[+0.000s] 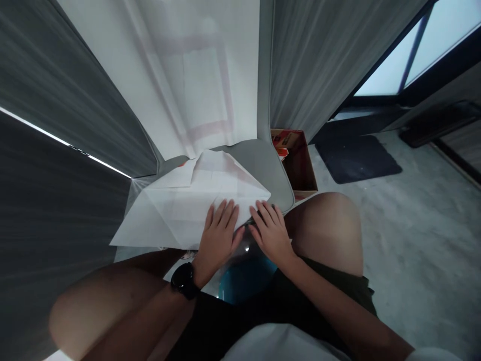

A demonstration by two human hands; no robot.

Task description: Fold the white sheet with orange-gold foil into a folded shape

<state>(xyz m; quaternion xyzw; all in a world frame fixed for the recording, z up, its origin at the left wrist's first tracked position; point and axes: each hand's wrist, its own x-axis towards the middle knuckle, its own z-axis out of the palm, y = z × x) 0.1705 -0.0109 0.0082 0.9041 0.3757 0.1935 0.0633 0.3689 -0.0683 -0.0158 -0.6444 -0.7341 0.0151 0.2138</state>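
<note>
A large white sheet of paper [180, 210] with several folds lies across the seat of a grey chair [276, 173]. Its left corner hangs past the seat edge, and a folded point reaches to the right. My left hand [221, 228], with a black watch on its wrist, presses flat on the lower part of the sheet, fingers stretched out. Beside it, my right hand [272, 230] rests with extended fingers at the sheet's lower right edge, by the seat's front. Neither hand is closed around anything.
Against the chair back stands a tall white panel [210, 65] with a faint pinkish outline. An open cardboard box [300, 165] sits on the floor right of the chair. Farther right lies a dark mat [358, 159]. Grey walls flank the chair; something blue [244, 281] shows between my legs.
</note>
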